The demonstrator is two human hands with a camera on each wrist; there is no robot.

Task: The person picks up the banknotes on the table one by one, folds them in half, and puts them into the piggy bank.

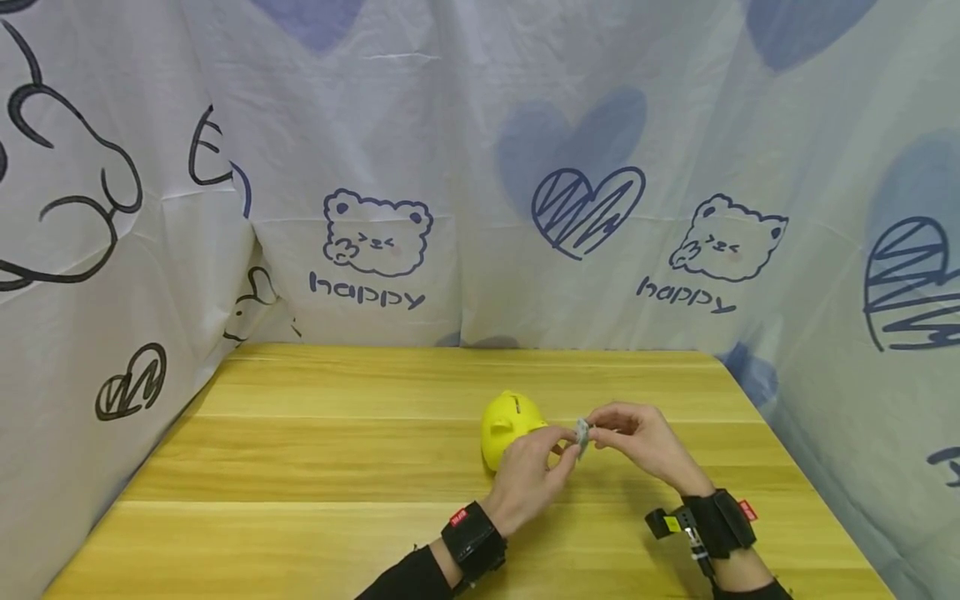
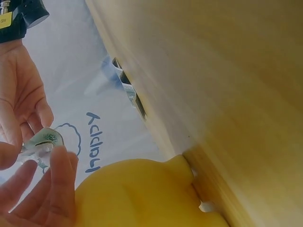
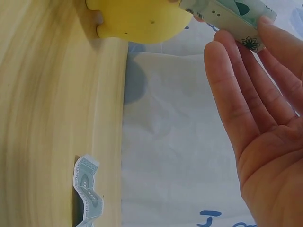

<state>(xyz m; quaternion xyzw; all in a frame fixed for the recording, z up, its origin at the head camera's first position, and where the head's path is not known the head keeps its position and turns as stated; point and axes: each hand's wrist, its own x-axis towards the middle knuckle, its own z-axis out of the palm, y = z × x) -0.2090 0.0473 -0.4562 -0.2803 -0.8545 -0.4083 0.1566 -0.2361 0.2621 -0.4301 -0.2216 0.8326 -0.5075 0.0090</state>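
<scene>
A small folded green banknote [image 1: 582, 435] is held in the air between both hands, just to the right of a yellow piggy bank [image 1: 501, 423]. My left hand [image 1: 527, 482] pinches the note's left side with thumb and fingertips and hides part of the bank. On the other side, my right hand [image 1: 647, 440] pinches the note between thumb and fingers. The right wrist view shows the note [image 3: 232, 19] folded into a narrow strip. A coin slot is visible on top of the bank.
Another banknote [image 3: 89, 191], creased in zigzag folds, lies on the wooden table [image 1: 300, 450]; the left wrist view shows this creased note [image 2: 127, 87] too. A printed cloth [image 1: 480, 167] hangs behind the table and along its sides.
</scene>
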